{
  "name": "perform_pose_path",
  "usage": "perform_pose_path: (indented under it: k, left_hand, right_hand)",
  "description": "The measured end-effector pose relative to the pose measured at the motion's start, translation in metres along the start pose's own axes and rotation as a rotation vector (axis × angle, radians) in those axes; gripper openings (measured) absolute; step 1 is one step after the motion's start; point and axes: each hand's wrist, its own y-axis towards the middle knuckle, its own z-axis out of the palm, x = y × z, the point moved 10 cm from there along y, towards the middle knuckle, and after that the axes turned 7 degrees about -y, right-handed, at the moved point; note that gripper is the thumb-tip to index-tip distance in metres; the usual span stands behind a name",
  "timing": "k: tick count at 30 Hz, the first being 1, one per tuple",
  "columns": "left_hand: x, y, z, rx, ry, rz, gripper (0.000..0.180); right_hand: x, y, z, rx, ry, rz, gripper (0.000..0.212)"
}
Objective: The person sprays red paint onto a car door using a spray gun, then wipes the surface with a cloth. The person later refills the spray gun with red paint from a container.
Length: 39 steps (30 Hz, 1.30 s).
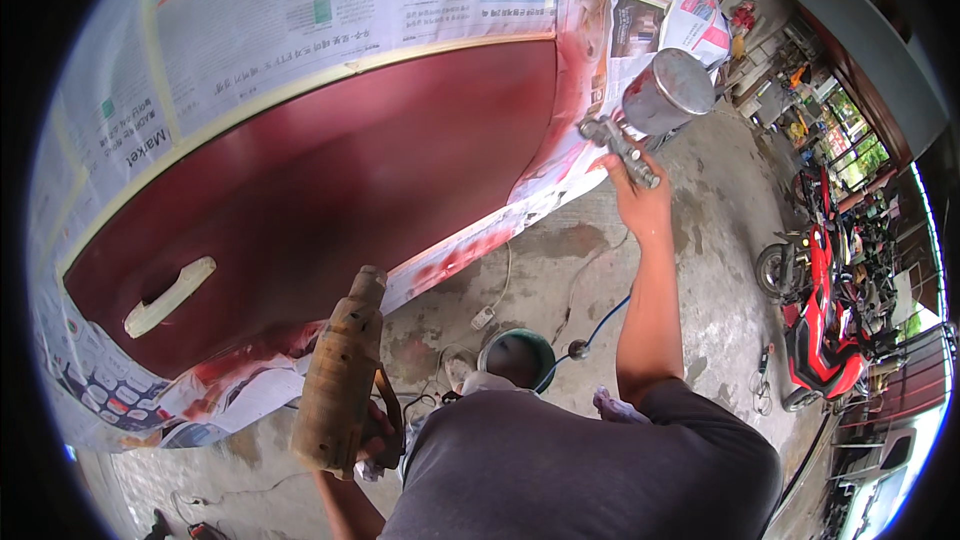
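My left hand (375,432) is wrapped round the handle of a worn, brownish heat gun (338,388), its nozzle pointing up toward the panel. The gun's body hides part of the fingers. In my right hand (640,198) is a metal spray gun (624,152) with a large grey paint cup (668,92), held near the panel's right end. A dark red car door panel (360,160) spreads in front of me, darker toward its lower middle. Pale tape covers the door handle (170,297). Newspaper (290,15) taped round the panel bears red overspray along the right and lower edges.
On the stained concrete floor stands a bucket (546,342) with dark contents. A blue hose (602,332) and a white-ended cord (483,318) trail close by. A red motorcycle (826,340) is parked to the right, beside cluttered shelves.
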Motion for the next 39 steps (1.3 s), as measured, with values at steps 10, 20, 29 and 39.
perform_pose_path:
  k: [10, 20, 29, 39]
  left_hand:
    - [-0.006, -0.029, -0.029, -0.016, 0.013, -0.03, 0.058]
    - [-0.005, -0.038, -0.041, -0.05, 0.011, -0.022, 0.057]
    - [-0.001, -0.044, -0.052, -0.058, 0.005, -0.015, 0.056]
    - [-0.009, -0.083, -0.078, -0.036, 0.022, -0.031, 0.055]
  right_hand:
    - [0.064, -0.102, 0.052, 0.462, 0.443, 0.206, 0.04]
    - [0.013, -0.015, -0.018, 0.02, 0.088, 0.133, 0.043]
    - [0.066, -0.023, -0.018, -0.229, -0.041, -0.088, 0.076]
    - [0.103, -0.147, 0.074, 0.273, 0.322, 0.026, 0.046]
